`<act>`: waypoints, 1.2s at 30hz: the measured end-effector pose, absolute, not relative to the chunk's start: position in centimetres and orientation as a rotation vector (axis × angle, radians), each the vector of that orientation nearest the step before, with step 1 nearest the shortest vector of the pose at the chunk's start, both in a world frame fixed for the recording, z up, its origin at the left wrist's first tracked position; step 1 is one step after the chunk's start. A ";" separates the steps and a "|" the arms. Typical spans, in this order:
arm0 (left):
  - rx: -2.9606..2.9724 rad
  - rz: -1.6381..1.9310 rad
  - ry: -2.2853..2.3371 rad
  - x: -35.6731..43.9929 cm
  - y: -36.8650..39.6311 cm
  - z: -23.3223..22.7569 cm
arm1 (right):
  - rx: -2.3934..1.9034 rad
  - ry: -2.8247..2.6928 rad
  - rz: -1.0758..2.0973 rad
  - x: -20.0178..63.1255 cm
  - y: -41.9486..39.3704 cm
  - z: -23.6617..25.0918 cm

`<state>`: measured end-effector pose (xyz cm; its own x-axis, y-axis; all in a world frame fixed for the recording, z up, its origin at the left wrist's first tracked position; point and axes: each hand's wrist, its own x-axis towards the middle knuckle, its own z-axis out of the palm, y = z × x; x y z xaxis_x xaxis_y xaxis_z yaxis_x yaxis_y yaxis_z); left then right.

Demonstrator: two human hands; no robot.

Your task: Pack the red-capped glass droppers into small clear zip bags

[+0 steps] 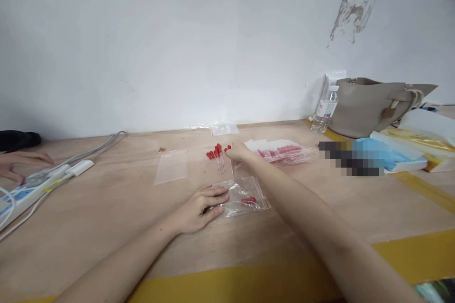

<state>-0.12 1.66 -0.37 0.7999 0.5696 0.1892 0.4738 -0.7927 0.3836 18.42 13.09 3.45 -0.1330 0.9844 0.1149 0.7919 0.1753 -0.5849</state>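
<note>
My left hand [202, 206] lies with its fingers stretched out on the left edge of a clear zip bag [236, 208]. Inside that bag is a small red bulb shape [248, 200]. Beyond it, my right hand [237, 152] is closed in a pinch at a red-bulbed dropper, whose thin stem points down; the fingertips are partly hidden. Just left of the right hand, several droppers [216, 154] with red bulbs and thin clear stems lie together. A pile of clear bags [284, 150] with red contents lies to the right, partly behind my right forearm.
A flat clear bag [172, 166] lies left of the droppers, and another [225, 129] is by the wall. At left, another person's hand [21, 165] is near a power strip [31, 194] with cables. A water bottle [325, 110], grey bag [366, 109] and blue packet [391, 154] stand right.
</note>
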 end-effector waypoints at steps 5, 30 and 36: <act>2.671 0.411 0.802 -0.2 1.7 -0.3 | -1.409 -1.602 0.718 23.2 10.1 3.1; 2.710 0.399 0.830 -0.3 1.7 -0.6 | -1.121 -0.929 0.860 29.9 3.0 -2.0; 2.710 0.404 0.824 -0.2 1.7 -0.5 | -1.095 -0.932 0.990 28.9 2.6 -2.6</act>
<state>-0.25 1.68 -0.52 0.7982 0.5740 0.1830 0.4959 -0.7984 0.3415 28.88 2.59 -2.58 0.2881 0.9515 0.1081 -0.1653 0.1606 -0.9731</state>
